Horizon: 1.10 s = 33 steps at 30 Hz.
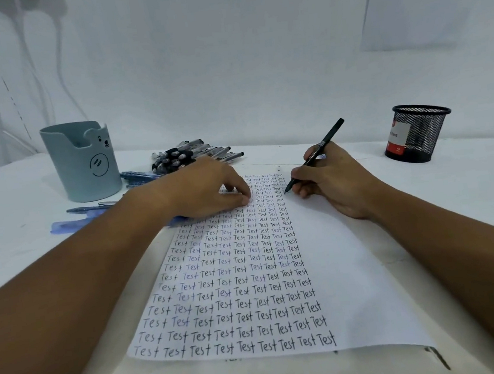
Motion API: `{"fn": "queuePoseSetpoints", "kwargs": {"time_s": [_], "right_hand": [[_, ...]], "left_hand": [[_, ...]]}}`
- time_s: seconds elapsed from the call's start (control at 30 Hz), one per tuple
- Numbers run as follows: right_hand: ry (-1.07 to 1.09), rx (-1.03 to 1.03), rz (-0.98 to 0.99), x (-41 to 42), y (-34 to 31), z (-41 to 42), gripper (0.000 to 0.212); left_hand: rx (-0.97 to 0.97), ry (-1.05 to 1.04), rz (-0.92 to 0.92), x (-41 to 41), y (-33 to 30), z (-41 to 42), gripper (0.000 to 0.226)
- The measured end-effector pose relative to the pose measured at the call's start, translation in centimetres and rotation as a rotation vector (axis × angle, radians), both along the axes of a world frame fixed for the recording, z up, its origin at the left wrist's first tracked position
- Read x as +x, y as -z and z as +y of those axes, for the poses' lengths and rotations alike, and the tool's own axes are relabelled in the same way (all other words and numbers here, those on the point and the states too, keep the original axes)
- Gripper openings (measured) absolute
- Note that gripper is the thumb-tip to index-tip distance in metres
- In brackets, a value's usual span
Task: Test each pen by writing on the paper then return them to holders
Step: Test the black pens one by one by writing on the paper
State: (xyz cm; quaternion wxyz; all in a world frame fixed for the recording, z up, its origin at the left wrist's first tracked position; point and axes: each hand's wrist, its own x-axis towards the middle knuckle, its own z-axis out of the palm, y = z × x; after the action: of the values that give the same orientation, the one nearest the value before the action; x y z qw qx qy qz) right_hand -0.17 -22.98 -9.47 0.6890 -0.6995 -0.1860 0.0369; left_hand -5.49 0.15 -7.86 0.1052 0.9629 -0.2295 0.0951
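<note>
Paper (341, 283) lies closest, rows of "Test" filling its left part. My R hand (330, 184) pinches the pen (315, 155) in curled fingers, long axis running 1 to 7 o'clock, tip at the column's right edge. L hand (209, 187) rests fingertips on the sheet, loosely bent. Mesh cup (417, 135) sits at 2 o'clock of the R hand, nearer it; bear cup (85, 164) far left.

The right hand (327, 183) grips a black pen (315, 155), tip on the paper (356, 282) beside columns of "Test". The left hand (206, 188) rests on the sheet's upper left, near loose pens (193, 156), between a bear holder (83, 161) and a mesh holder (418, 132).
</note>
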Motion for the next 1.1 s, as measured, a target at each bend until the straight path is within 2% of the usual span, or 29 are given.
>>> {"fn": "queuePoseSetpoints", "kwargs": {"time_s": [1.1], "right_hand": [[0.044, -0.010, 0.027, 0.28, -0.12, -0.05, 0.032]], "left_hand": [[-0.007, -0.012, 0.024, -0.19, -0.09, -0.05, 0.021]]}}
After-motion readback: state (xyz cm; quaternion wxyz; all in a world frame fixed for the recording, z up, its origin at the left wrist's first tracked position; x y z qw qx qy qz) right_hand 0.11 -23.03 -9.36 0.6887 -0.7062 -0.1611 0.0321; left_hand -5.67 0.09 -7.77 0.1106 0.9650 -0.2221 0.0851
